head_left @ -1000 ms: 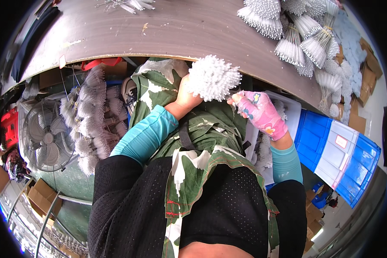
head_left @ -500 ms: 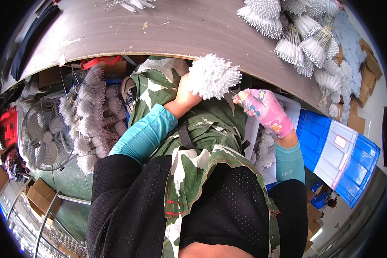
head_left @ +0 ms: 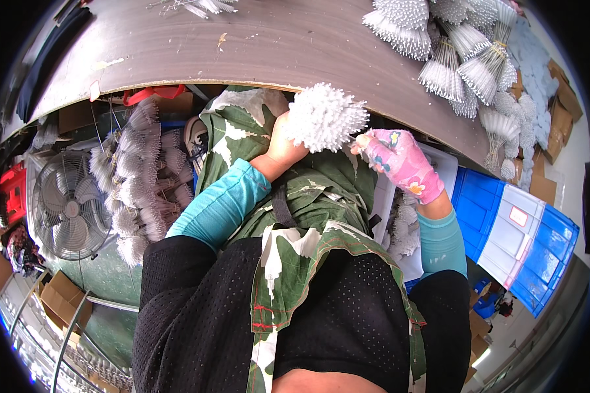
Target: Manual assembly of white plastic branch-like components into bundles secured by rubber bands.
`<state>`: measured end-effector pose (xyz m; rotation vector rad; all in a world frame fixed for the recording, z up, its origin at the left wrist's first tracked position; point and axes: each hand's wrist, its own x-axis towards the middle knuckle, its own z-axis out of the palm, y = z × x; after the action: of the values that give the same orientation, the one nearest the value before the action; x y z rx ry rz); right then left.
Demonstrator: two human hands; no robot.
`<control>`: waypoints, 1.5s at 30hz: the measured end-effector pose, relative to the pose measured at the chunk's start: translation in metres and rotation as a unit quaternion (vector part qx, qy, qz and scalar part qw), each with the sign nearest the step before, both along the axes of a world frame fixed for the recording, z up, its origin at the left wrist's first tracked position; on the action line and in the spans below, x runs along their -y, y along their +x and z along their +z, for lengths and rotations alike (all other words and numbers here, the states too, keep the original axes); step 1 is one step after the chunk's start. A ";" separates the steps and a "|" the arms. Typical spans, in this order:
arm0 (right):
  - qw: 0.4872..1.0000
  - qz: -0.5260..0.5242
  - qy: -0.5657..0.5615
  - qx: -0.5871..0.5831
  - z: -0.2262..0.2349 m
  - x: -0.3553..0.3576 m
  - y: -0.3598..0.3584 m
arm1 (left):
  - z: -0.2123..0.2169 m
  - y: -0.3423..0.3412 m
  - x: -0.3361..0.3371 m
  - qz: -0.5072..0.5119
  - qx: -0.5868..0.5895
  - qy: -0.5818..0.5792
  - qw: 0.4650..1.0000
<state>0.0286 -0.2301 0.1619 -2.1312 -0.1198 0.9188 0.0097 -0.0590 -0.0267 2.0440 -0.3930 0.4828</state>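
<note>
left hand (head_left: 283, 141): bare, wrapped tight around the stem end of a white bristly bundle (head_left: 324, 116), holding it up just under the table edge (head_left: 255, 62)

right hand (head_left: 400, 164): in a pink flowery glove, fingertips pinched together right at the bundle's right side, looks like it's touching the outer bristle tips, though I can't tell if it's actually got one pinched

bundle: a round puff of thin white sticks with little knobby tips, fanned out, sitting between the two hands, in front of the person's chest

table: brown curved top, with a pile of the same white tied bundles (head_left: 452, 59) lying at its far right end, well apart from the hands

apron (head_left: 288, 216): green camo-leaf print, worn over a black mesh top, teal sleeves (head_left: 219, 206) on both forearms

left side: a bunch of greyer bristle bundles (head_left: 137, 177) stacked low, just beside a round metal fan (head_left: 65, 206)

right side: blue and white plastic crates (head_left: 518, 229) below the table, with a white bin (head_left: 406, 223) holding more white sticks next to the right forearm

lower left: cardboard boxes (head_left: 59, 298) on the floor
</note>
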 end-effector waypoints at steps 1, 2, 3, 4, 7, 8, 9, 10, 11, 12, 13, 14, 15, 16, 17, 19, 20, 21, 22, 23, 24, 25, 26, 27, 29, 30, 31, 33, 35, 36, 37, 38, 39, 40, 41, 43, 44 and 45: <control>1.000 -0.013 0.001 -0.021 0.002 -0.001 0.000 | 0.000 0.000 -0.001 0.002 0.001 -0.001 1.000; 1.000 -0.011 0.000 -0.021 0.004 -0.002 0.001 | 0.000 0.000 -0.001 -0.002 -0.004 -0.006 1.000; 0.999 -0.012 0.000 -0.042 0.008 -0.004 0.001 | 0.000 0.000 -0.002 -0.005 -0.009 -0.012 1.000; 0.998 -0.015 0.002 -0.063 0.009 -0.004 0.002 | 0.001 0.000 -0.002 -0.006 -0.010 -0.011 1.000; 0.997 0.011 -0.014 -0.073 0.010 -0.003 0.003 | 0.002 0.000 -0.002 -0.001 -0.021 -0.006 1.000; 0.997 0.011 -0.014 -0.073 0.011 -0.002 0.004 | 0.002 0.000 -0.002 0.004 -0.005 -0.013 1.000; 0.997 0.028 -0.028 -0.062 0.012 -0.002 0.006 | 0.001 0.000 -0.001 0.010 0.011 -0.020 1.000; 0.997 0.044 -0.043 -0.050 0.013 -0.001 0.007 | -0.001 0.001 0.000 0.009 0.011 -0.020 1.000; 0.997 0.044 -0.043 -0.049 0.013 0.000 0.008 | -0.006 0.002 0.001 0.016 0.020 0.001 1.000; 0.997 0.049 -0.047 -0.034 0.012 0.001 0.009 | -0.009 0.002 0.002 0.023 0.029 0.021 0.999; 0.997 0.053 -0.050 -0.019 0.011 0.003 0.009 | -0.010 0.002 0.002 0.023 0.029 0.021 0.999; 0.997 0.053 -0.050 -0.019 0.012 0.001 0.008 | -0.012 0.001 0.003 0.027 0.027 0.028 0.999; 0.997 0.045 -0.050 -0.028 0.014 -0.001 0.007 | -0.013 0.001 0.003 0.031 0.024 0.034 0.999; 0.997 0.037 -0.049 -0.037 0.015 -0.002 0.006 | -0.013 0.001 0.003 0.032 0.024 0.034 0.999; 0.997 0.037 -0.049 -0.037 0.014 -0.002 0.006 | -0.013 0.001 0.003 0.030 0.032 0.036 0.998; 0.998 0.038 -0.049 -0.030 0.012 -0.002 0.005 | -0.012 0.001 0.003 0.029 0.039 0.037 0.998; 0.998 0.038 -0.048 -0.031 0.011 -0.002 0.004 | -0.012 0.002 0.003 0.023 0.038 0.032 0.999; 0.999 0.035 -0.033 -0.022 0.011 -0.003 0.003 | -0.012 0.002 0.003 0.017 0.038 0.026 0.999; 0.999 0.032 -0.018 -0.014 0.010 -0.003 0.002 | -0.013 0.003 0.004 0.017 0.037 0.026 0.999; 0.999 0.032 -0.017 -0.014 0.009 -0.003 0.002 | -0.015 0.003 0.005 0.013 0.021 -0.008 1.000; 0.999 0.039 -0.013 -0.003 0.007 -0.002 0.001 | -0.016 0.003 0.006 0.010 0.005 -0.042 0.999; 0.999 0.044 -0.009 0.008 0.006 -0.001 0.001 | -0.013 0.003 0.006 0.009 0.004 -0.042 0.999; 0.999 0.043 -0.009 0.008 0.005 0.000 0.000 | -0.009 0.002 0.005 0.009 0.001 -0.035 0.999; 1.000 0.029 0.004 0.008 0.005 0.002 -0.001 | -0.006 0.001 0.005 0.009 -0.003 -0.028 1.000; 1.000 0.019 0.019 0.007 0.006 0.002 -0.002 | -0.007 0.000 0.003 0.008 -0.016 -0.041 0.999; 0.999 -0.007 0.024 -0.040 0.009 0.002 -0.002 | -0.007 -0.001 0.002 0.007 -0.029 -0.055 0.998; 0.995 -0.035 0.028 -0.086 0.012 0.003 -0.004 | -0.005 -0.001 0.002 0.006 -0.029 -0.055 0.998; 0.995 -0.038 0.017 -0.092 0.009 0.003 -0.009 | -0.001 0.000 0.002 0.011 -0.019 -0.087 0.996; 0.998 -0.014 0.025 -0.050 0.000 0.006 -0.012 | 0.005 0.000 0.000 0.006 -0.004 -0.081 0.997; 0.998 -0.013 0.025 -0.050 0.001 0.007 -0.012 | 0.006 0.000 -0.001 -0.001 0.011 -0.074 0.997; 0.998 -0.012 0.016 -0.060 0.001 0.006 -0.012 | 0.003 0.001 -0.001 0.002 0.011 -0.073 0.997; 0.997 -0.011 0.008 -0.070 0.001 0.005 -0.012 | -0.002 0.001 0.000 0.003 0.018 -0.046 0.999; 0.997 -0.009 0.009 -0.070 0.002 0.003 -0.013 | -0.006 0.002 0.001 0.005 0.025 -0.019 0.999; 0.998 -0.013 0.011 -0.066 0.002 0.001 -0.013 | -0.004 0.002 0.001 0.006 0.026 -0.019 0.999; 0.998 -0.018 0.013 -0.062 0.003 0.000 -0.014 | -0.001 0.003 0.001 0.000 0.028 -0.030 0.999; 0.998 -0.019 0.019 -0.055 0.001 0.001 -0.014 | 0.002 0.003 0.001 -0.005 0.031 -0.042 0.999; 0.998 -0.019 0.026 -0.047 0.001 0.001 -0.015 | 0.003 0.003 0.002 -0.002 0.028 -0.032 0.999; 0.998 -0.019 0.026 -0.046 0.004 0.000 -0.014 | 0.003 0.004 0.003 0.001 0.024 -0.022 0.999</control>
<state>0.0147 -0.2305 0.1659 -2.0338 -0.0557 0.9799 0.0135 -0.0615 -0.0235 1.9941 -0.4056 0.5380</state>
